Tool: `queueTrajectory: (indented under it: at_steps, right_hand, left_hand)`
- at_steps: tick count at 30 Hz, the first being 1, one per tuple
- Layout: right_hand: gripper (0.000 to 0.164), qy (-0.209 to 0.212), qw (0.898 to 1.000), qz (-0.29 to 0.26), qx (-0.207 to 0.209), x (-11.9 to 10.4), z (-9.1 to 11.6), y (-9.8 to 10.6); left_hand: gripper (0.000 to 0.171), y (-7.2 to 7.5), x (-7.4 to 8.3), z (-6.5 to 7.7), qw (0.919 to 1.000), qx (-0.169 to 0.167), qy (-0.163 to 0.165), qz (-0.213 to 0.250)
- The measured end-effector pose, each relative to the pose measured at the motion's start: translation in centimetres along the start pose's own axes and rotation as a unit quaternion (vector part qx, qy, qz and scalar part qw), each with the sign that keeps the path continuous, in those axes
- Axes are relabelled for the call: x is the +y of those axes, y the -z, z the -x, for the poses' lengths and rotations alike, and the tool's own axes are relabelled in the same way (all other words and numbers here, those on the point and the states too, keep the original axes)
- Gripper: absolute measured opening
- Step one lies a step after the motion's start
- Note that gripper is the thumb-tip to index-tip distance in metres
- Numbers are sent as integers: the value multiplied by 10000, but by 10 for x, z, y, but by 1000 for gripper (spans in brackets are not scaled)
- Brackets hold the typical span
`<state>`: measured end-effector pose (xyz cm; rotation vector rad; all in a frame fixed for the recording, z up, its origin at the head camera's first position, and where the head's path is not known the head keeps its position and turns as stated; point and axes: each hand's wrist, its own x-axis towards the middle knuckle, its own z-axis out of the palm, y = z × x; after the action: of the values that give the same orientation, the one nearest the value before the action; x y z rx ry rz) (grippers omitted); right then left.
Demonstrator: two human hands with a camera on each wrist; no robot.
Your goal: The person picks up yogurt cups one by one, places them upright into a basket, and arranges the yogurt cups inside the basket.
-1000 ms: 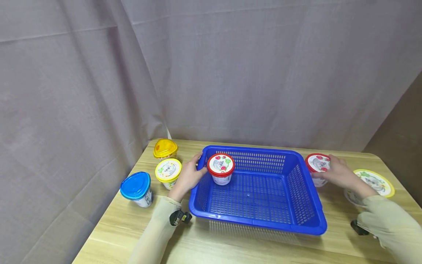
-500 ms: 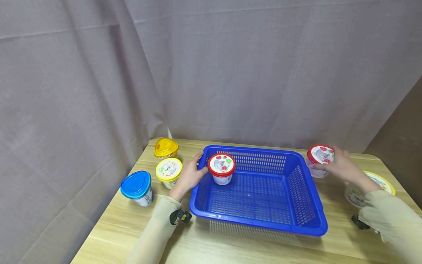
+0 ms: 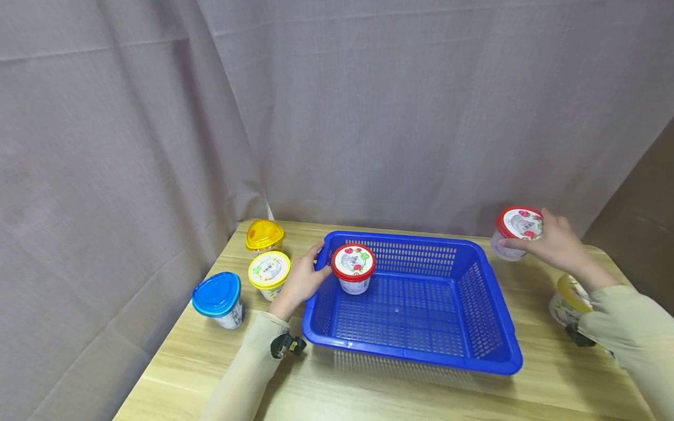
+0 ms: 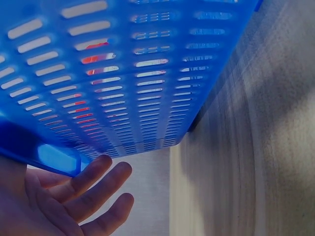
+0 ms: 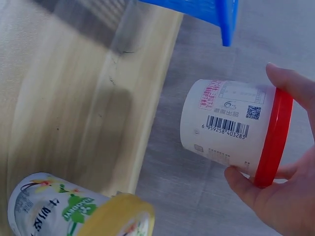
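Note:
My right hand (image 3: 555, 242) holds a red-lidded tub (image 3: 516, 233) by its lid, the thumb on one side and fingers on the other. Held above the table's far right, it shows its white, barcoded wall in the right wrist view. Below that hand stands a yellow-lidded tub (image 3: 568, 301), partly hidden by my sleeve. My left hand (image 3: 301, 283) holds the left rim of the blue plastic basket (image 3: 408, 354). Its fingers (image 4: 101, 191) show under the rim in the left wrist view; the thumb is hidden there. Another red-lidded tub (image 3: 354, 269) sits upright inside the basket, near that hand.
Left of the basket, a tub with an orange-yellow lid (image 3: 264, 235), a second yellow-lidded tub (image 3: 270, 275) and a blue-lidded tub (image 3: 218, 298) stand on the wooden table (image 3: 337, 392). A grey curtain (image 3: 379, 117) hangs behind the table.
My right hand has lifted the red-lidded tub from beside the basket, up and slightly right. The left hand, basket and tub inside it have stayed put.

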<state>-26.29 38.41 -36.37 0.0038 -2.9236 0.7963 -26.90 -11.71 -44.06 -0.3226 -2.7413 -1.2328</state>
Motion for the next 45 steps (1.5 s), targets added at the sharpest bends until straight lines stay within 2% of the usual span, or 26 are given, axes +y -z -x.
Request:
queueTrajectory:
  at_steps: [5, 10, 19, 26, 31, 45]
  right_hand:
    - [121, 16, 9999, -7, 158, -3, 0, 8]
    - [122, -15, 9999, -76, 112, -8, 2, 15]
    - [121, 153, 9998, -70, 118, -30, 9, 21]
    - [120, 403, 9990, -127, 144, -50, 16, 17]
    - [120, 515, 9983, -280, 11, -65, 23, 13]
    - [118, 1125, 9923, -477, -201, -108, 39, -9]
  left_hand:
    - [69, 0, 1, 1, 10000, -19, 30, 45]
    - [69, 0, 1, 1, 10000, -9, 16, 72]
    - [69, 0, 1, 1, 10000, 11, 27, 13]
    - [69, 0, 0, 1, 10000, 74, 28, -11]
    - [69, -1, 0, 0, 9999, 93, -27, -78]
    - [69, 0, 1, 1, 9998, 99, -35, -161]
